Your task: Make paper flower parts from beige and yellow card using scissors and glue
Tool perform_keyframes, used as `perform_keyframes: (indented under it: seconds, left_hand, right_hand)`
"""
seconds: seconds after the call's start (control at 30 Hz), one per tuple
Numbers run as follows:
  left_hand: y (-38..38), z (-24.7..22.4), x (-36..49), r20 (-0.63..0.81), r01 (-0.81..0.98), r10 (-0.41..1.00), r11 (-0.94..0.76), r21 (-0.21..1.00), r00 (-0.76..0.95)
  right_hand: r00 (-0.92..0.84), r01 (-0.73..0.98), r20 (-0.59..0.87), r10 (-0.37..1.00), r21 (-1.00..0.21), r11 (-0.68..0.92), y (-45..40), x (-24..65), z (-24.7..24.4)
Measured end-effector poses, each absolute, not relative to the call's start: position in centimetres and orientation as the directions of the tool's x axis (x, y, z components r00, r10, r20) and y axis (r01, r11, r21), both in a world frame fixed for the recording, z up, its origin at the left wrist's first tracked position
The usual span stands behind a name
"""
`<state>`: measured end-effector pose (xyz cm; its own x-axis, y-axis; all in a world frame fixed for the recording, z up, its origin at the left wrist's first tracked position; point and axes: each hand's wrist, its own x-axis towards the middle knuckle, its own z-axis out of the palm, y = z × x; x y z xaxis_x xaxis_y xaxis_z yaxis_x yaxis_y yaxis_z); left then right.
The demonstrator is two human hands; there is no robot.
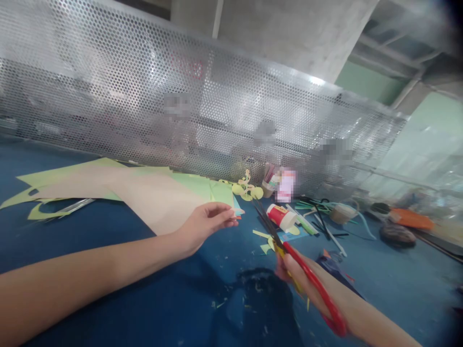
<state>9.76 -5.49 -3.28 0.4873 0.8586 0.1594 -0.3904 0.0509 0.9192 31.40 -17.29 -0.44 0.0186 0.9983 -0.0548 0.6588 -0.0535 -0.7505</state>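
My left hand (208,221) is closed in a pinch at the middle of the view. Small pale and orange-red scraps, perhaps paper, show at its fingertips. In my right hand (287,267) is a pair of scissors (311,274) with red and yellow handles. Its dark blades point up and away, a little apart, to the right of my left hand. Large sheets of paper (155,193), pale pink and light green, lie behind my left hand. Yellow-green cut-out paper pieces (246,190) are beyond the blade tips.
A red and white paper cup (281,218) lies tipped on the blue table (144,299). Paper scraps, straws and strips (325,224) are scattered to its right, near an orange item (412,218). A perforated metal screen (181,96) stands along the back, with blurred people behind it.
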Motion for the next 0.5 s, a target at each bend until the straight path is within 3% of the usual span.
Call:
perform_keyframes:
  seconds: [0.17, 0.4, 0.5]
  left_hand:
    - [-5.4, -2.3, 9.6, 0.17, -0.434, 0.873, 0.052, 0.899, 0.457]
    - [-5.8, -2.0, 9.7, 0.175, -0.419, 0.868, 0.041, 0.907, 0.465]
    - [-6.0, -2.1, 9.7, 0.184, -0.392, 0.854, 0.026, 0.92, 0.487]
  right_hand:
    - [0.046, 0.578, -0.227, 0.973, -0.789, -0.211, -18.1, 30.6, 0.1]
    - [0.084, 0.553, -0.232, 0.969, -0.798, -0.239, -17.9, 28.7, -0.1]
    - [0.026, 0.536, -0.231, 0.973, -0.818, -0.208, -17.4, 28.8, -0.4]
